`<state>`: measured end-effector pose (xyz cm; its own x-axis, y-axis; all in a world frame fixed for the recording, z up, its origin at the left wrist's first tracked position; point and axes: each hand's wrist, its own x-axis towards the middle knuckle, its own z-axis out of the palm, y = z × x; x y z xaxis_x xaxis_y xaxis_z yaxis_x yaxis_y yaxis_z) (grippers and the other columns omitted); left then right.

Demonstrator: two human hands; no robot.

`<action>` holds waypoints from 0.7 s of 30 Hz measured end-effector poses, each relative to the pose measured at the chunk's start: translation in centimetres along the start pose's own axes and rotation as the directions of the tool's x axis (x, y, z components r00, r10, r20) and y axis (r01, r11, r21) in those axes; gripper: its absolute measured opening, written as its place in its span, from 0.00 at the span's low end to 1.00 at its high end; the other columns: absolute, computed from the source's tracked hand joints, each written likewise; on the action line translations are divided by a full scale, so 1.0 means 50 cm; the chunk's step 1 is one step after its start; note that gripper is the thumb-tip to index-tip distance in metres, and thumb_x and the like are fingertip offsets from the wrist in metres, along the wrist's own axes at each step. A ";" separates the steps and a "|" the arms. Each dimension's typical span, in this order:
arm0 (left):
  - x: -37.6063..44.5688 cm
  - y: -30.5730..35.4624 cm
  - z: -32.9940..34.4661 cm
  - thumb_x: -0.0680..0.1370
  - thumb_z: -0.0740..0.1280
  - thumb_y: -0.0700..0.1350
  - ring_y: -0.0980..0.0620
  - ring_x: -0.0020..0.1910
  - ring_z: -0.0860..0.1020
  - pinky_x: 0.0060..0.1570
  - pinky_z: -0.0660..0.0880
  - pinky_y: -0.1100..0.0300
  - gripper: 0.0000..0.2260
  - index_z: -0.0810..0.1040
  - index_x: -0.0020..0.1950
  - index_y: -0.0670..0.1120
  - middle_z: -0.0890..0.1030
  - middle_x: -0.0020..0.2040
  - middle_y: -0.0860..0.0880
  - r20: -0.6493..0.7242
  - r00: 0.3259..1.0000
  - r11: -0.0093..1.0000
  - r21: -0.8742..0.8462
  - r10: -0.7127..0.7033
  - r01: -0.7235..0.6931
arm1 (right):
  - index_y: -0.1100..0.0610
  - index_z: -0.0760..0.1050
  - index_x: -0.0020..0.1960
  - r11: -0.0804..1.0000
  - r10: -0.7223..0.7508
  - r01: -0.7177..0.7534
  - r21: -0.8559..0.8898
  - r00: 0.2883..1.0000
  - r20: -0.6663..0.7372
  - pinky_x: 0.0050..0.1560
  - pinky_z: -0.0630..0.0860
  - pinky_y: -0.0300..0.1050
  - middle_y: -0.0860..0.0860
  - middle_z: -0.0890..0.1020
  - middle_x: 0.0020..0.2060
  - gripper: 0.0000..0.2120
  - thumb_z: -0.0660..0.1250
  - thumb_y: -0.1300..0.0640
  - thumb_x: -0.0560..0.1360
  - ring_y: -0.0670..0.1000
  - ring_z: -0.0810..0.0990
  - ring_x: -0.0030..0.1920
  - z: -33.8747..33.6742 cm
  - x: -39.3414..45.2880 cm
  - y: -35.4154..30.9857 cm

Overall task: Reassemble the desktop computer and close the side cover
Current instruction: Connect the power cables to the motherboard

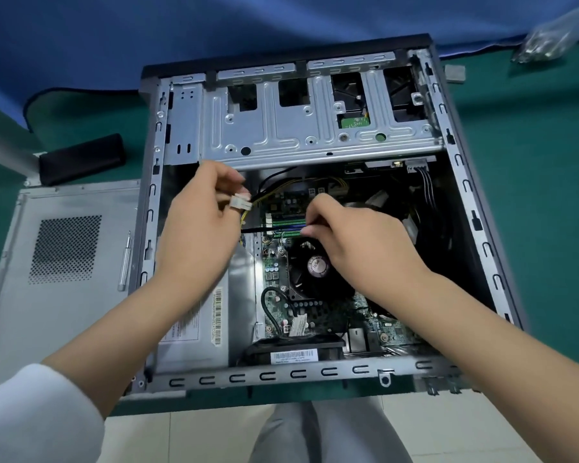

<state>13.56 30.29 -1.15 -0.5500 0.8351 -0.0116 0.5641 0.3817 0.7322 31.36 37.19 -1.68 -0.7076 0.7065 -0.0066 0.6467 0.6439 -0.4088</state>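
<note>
Pinching the white plug [240,202] between thumb and fingertips of my left hand [199,225], I hold it by its hard plastic shell, raised just above the board [315,315], its yellow and black wires [274,190] trailing off past my fingertips; it seems light, the wires springy, so I would grip the shell, not the leads. To the right, my right hand [355,242] arches palm-down over the fan [316,267], fingers curled and pinching the thin memory stick [274,227] by its edge; it looks stiff but fragile, and wants even pressure. The open case [468,202] lies flat around both hands.
</note>
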 end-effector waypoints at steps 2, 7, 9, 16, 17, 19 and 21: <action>-0.003 0.004 -0.002 0.74 0.65 0.37 0.64 0.45 0.78 0.48 0.77 0.56 0.18 0.69 0.48 0.62 0.79 0.45 0.65 0.077 0.997 0.999 0.046 0.020 -0.024 | 0.48 0.68 0.53 0.994 -0.037 0.042 0.100 0.998 -0.050 0.31 0.63 0.46 0.46 0.73 0.30 0.08 0.56 0.46 0.80 0.55 0.76 0.36 -0.002 0.004 -0.009; -0.010 0.013 -0.013 0.73 0.60 0.36 0.58 0.47 0.78 0.47 0.76 0.50 0.23 0.65 0.60 0.62 0.76 0.50 0.71 0.202 0.978 0.977 0.189 0.057 -0.096 | 0.50 0.68 0.55 0.926 -0.180 0.181 0.331 0.983 -0.036 0.45 0.75 0.53 0.49 0.82 0.49 0.04 0.59 0.54 0.79 0.56 0.79 0.49 0.006 0.032 -0.035; -0.009 0.014 -0.013 0.73 0.60 0.37 0.57 0.47 0.79 0.48 0.75 0.50 0.24 0.64 0.62 0.61 0.75 0.52 0.72 0.215 0.974 0.970 0.213 0.067 -0.114 | 0.51 0.70 0.53 0.894 -0.207 0.196 0.404 0.978 -0.016 0.46 0.76 0.55 0.48 0.81 0.51 0.04 0.61 0.56 0.79 0.55 0.78 0.51 0.008 0.026 -0.028; -0.001 0.014 -0.011 0.71 0.60 0.39 0.58 0.46 0.78 0.41 0.70 0.58 0.27 0.63 0.63 0.66 0.75 0.55 0.70 0.257 0.964 0.927 0.341 0.066 -0.155 | 0.44 0.64 0.50 0.904 -0.156 0.119 0.411 0.986 0.057 0.46 0.76 0.51 0.44 0.81 0.47 0.13 0.63 0.39 0.73 0.47 0.78 0.44 0.013 0.006 -0.028; -0.001 0.015 -0.011 0.71 0.61 0.40 0.57 0.45 0.78 0.39 0.69 0.59 0.27 0.62 0.62 0.67 0.75 0.53 0.70 0.264 0.962 0.923 0.350 0.066 -0.160 | 0.45 0.65 0.50 0.880 -0.103 0.069 0.471 0.994 0.046 0.44 0.76 0.50 0.43 0.80 0.44 0.14 0.65 0.39 0.72 0.45 0.78 0.40 0.013 0.009 -0.036; -0.002 0.016 -0.012 0.71 0.62 0.41 0.56 0.46 0.78 0.39 0.70 0.59 0.28 0.61 0.63 0.67 0.76 0.53 0.69 0.267 0.961 0.919 0.357 0.071 -0.167 | 0.46 0.67 0.50 0.793 0.023 -0.031 0.609 1.000 0.021 0.42 0.76 0.46 0.43 0.80 0.40 0.15 0.69 0.42 0.71 0.45 0.78 0.36 0.020 0.017 -0.056; -0.001 0.016 -0.012 0.71 0.62 0.41 0.54 0.46 0.79 0.41 0.74 0.57 0.27 0.62 0.62 0.67 0.77 0.53 0.67 0.262 0.962 0.916 0.365 0.071 -0.167 | 0.49 0.71 0.50 0.706 0.160 -0.117 0.699 0.987 0.004 0.43 0.77 0.48 0.44 0.79 0.36 0.10 0.69 0.47 0.74 0.47 0.78 0.35 0.031 0.028 -0.074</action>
<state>13.67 30.33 -0.14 -0.3278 0.9347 -0.1376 0.8335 0.3547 0.4238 27.55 35.33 -1.59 -0.5966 0.7990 -0.0755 0.3403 0.1666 -0.9254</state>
